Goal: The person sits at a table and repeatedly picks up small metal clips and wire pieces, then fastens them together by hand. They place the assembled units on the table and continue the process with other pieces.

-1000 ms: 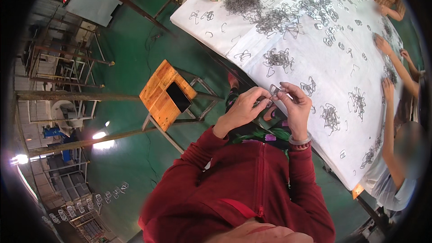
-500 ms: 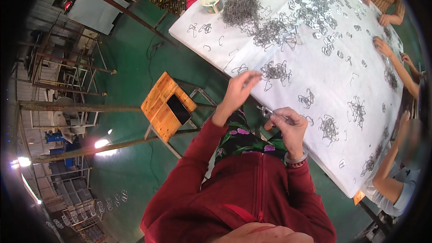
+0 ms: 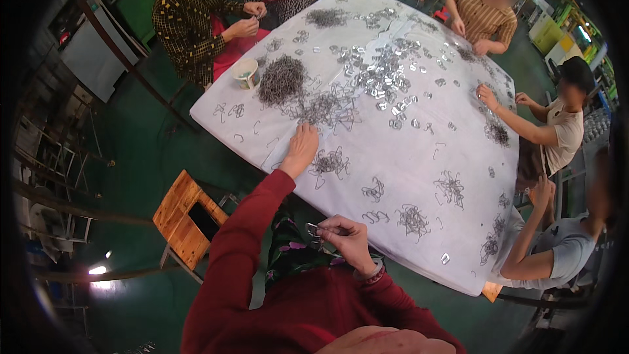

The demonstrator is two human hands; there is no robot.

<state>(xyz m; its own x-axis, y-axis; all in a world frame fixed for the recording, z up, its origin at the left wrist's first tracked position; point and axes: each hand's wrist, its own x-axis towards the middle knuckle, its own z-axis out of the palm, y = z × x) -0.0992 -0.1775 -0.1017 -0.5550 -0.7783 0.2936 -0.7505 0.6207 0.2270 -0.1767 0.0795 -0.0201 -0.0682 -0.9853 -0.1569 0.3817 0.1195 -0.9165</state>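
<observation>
White table cover (image 3: 400, 160) is seen between loose wire hooks (image 3: 332, 109); near edge is crossed by left forearm (image 3: 255, 216). Hooks are reached by left hand (image 3: 301, 149), finger closure can't be told; small metal piece (image 3: 312, 229) is pinched by right hand (image 3: 350, 239), just outside that edge

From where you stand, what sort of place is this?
Probably a factory workshop: a white-covered table strewn with bent wire pieces and flat metal pieces, on a green floor.
</observation>
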